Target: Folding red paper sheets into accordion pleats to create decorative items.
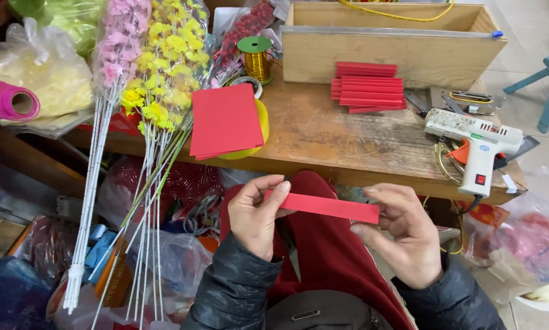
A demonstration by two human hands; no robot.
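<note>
Both hands hold one folded red paper strip point(323, 206) level above my lap, just in front of the wooden workbench point(329, 143). My left hand point(257, 215) pinches its left end between thumb and fingers. My right hand point(402, 235) grips the right end, fingers curled under it. Behind, on the bench, lies a stack of similar folded red strips point(368, 87). A pile of flat red paper sheets point(224, 121) rests on a yellow round thing at the bench's left.
A white hot glue gun point(477, 142) stands at the bench's right end near scissors. A wooden box point(390, 43) sits at the back, a gold wire spool point(256, 58) beside it. Yellow and pink artificial flower stems point(158, 79) lean at left. Bags crowd the floor.
</note>
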